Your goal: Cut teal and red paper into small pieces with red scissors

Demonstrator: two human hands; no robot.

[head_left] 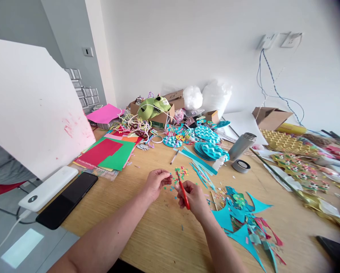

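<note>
Two forearms [113,231] extend over the tabletop [161,242], the right hand [195,198] gripping red scissors [184,196] beside paper bits [183,171], the left hand [156,184] narrowed, its contents indeterminable.

A wooden counter [158,239] is stretching across the view. Along its left edge, a black phone [67,200] is lying beside a white power bank [48,187]. Farther back, a stack of coloured paper [101,153] is resting. Small bright paper bits [183,173] are lying scattered near the middle; blue offcuts [245,239] are sprawling to the right. Behind these, a silver flask [244,146] is standing near a small white bottle [219,163].
</note>
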